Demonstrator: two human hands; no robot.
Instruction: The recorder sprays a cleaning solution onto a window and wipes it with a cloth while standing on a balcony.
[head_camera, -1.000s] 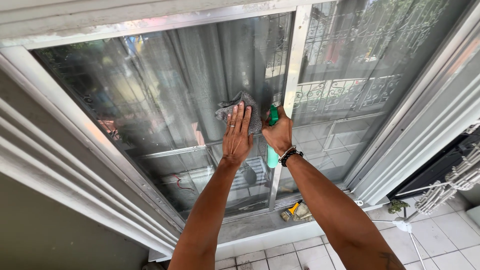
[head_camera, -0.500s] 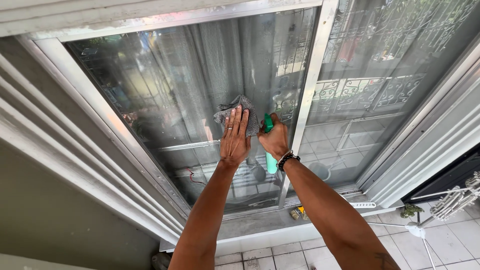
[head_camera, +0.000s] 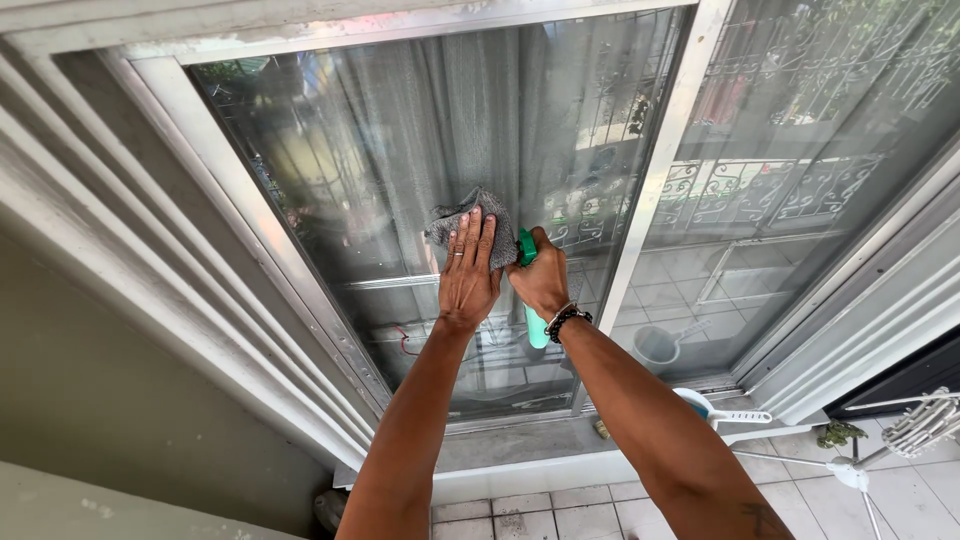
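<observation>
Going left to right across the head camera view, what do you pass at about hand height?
White window frame → grey cloth under the left hand → right hand gripping a green spray bottle → white centre mullion → reflected railing.

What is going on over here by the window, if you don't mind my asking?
A person presses a grey cloth flat against the glass pane of a sliding window with the left hand. The right hand holds a green spray bottle close beside it, near the white frame.
</observation>
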